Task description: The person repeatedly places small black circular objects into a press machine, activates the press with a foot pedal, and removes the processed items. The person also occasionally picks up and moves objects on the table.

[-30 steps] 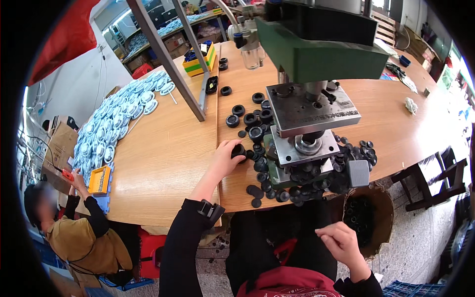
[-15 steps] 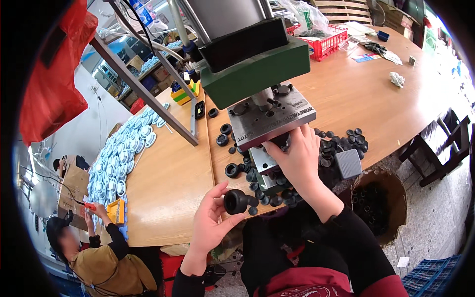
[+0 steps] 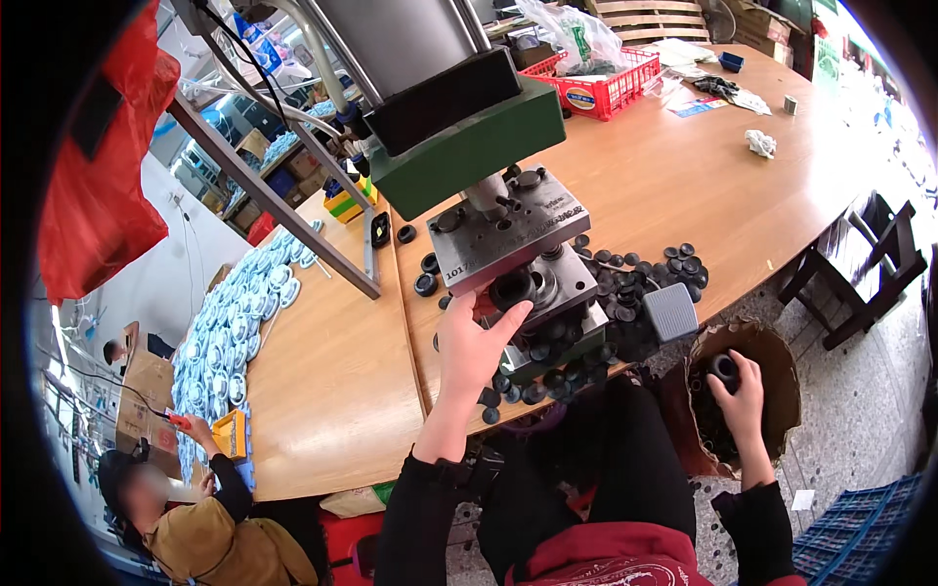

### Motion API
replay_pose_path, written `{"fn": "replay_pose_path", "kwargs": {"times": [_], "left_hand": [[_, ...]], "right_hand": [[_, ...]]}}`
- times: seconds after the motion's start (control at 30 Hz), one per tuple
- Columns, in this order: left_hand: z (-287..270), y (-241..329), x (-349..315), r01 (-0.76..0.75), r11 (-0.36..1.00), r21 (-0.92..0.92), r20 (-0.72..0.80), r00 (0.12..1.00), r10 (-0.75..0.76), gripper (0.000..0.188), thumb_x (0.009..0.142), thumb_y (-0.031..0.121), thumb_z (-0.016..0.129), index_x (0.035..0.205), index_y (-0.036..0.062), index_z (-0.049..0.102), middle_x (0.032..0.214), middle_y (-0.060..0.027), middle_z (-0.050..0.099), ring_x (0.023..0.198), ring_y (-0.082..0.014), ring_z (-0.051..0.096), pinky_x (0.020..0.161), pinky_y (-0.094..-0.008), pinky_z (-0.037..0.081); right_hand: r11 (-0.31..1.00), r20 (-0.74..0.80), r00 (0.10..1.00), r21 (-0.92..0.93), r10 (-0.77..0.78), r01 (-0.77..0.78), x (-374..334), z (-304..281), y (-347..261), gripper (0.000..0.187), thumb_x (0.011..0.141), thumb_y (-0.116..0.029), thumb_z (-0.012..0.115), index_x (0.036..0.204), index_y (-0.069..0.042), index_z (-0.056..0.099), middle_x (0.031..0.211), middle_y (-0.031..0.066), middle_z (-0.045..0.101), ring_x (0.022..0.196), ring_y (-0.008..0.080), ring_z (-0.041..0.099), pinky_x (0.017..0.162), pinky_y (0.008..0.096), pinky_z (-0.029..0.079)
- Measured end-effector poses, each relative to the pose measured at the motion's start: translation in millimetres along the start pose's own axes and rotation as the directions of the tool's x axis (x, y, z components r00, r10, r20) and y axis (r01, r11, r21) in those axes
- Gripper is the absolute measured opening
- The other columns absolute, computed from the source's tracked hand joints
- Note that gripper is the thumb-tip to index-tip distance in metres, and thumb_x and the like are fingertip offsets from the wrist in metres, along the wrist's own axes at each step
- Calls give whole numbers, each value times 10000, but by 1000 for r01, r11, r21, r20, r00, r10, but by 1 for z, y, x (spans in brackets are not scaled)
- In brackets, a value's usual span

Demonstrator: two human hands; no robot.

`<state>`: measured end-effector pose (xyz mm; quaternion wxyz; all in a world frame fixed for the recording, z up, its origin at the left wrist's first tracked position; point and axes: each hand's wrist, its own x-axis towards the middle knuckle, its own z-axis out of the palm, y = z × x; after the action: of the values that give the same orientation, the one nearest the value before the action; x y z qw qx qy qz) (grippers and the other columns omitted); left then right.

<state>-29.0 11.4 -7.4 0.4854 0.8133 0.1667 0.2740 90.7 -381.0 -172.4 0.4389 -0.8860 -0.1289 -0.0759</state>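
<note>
My left hand (image 3: 471, 342) reaches into the gap of a bench press, under its steel upper die plate (image 3: 516, 227). Its thumb and fingers are closed round a hollow black rubber cup (image 3: 512, 289). The cup is beside the round metal post (image 3: 553, 280) on the lower die; whether it touches the die I cannot tell. Off to the right, my right hand (image 3: 743, 398) pinches a black rubber ring-shaped part (image 3: 723, 368) over an open cardboard box (image 3: 789, 391). Dark rings show inside the box. The press's green head block (image 3: 469, 146) sits above the upper plate.
Loose black rubber discs (image 3: 625, 283) lie round the press base, beside a grey pedal-like block (image 3: 670, 313). Light-blue parts (image 3: 220, 332) are heaped at left, near a co-worker (image 3: 210, 532). A red crate (image 3: 608, 93) stands behind; a dark stool (image 3: 860, 278) stands at right.
My left hand has brought its black cup from the table's front edge into the press gap. My right hand has left the press, moving right over the box, and now holds a black part.
</note>
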Motion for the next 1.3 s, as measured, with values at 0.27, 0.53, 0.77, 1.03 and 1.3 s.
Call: {"fn": "replay_pose_path", "kwargs": {"times": [0.27, 0.53, 0.77, 1.03, 1.3], "left_hand": [[18, 19, 21, -35, 975, 219, 9, 999, 34, 480, 833, 266, 881, 1198, 18, 692, 976, -86, 754, 817, -220, 705, 779, -356, 557], [35, -2, 5, -198, 907, 372, -174, 945, 277, 489, 842, 284, 882, 1155, -17, 658, 1026, -137, 705, 696, -221, 629, 681, -348, 519], [27, 1, -13, -166, 962, 219, -221, 951, 214, 489, 847, 226, 881, 1201, -20, 650, 1012, -116, 697, 719, -150, 608, 678, -298, 504], [-81, -110, -23, 49, 844, 533, -108, 994, 11, 513, 837, 174, 855, 1301, 71, 662, 1191, -163, 666, 1043, -300, 650, 898, -409, 541], [-82, -175, -2, 128, 780, 612, 55, 977, -204, 561, 789, 182, 870, 1300, 132, 644, 1275, -248, 601, 1172, -431, 613, 985, -475, 524]], "right_hand": [[905, -71, 997, -425, -3, -28, -34, -49, 131, 694, 890, -179, 788, 1510, -51, 506, 1472, 194, 543, 1348, 376, 506, 1142, 441, 417], [899, -7, 905, -119, -424, 421, 46, 23, -61, 541, 932, -116, 718, 1448, -51, 571, 1412, 168, 610, 1304, 363, 559, 1114, 450, 423], [780, 194, 888, -427, -416, 458, 69, 69, -90, 469, 1020, -363, 617, 1392, -79, 636, 1448, 119, 622, 1355, 286, 551, 1164, 452, 329], [843, 206, 899, -317, -387, 436, 73, 64, -85, 452, 1049, -395, 563, 1343, -74, 682, 1432, 110, 646, 1329, 270, 575, 1169, 442, 308], [829, 39, 831, -62, -554, 556, 48, 39, -139, 362, 1016, -244, 639, 1321, -54, 684, 1358, 116, 675, 1237, 291, 610, 1099, 423, 380]]}}
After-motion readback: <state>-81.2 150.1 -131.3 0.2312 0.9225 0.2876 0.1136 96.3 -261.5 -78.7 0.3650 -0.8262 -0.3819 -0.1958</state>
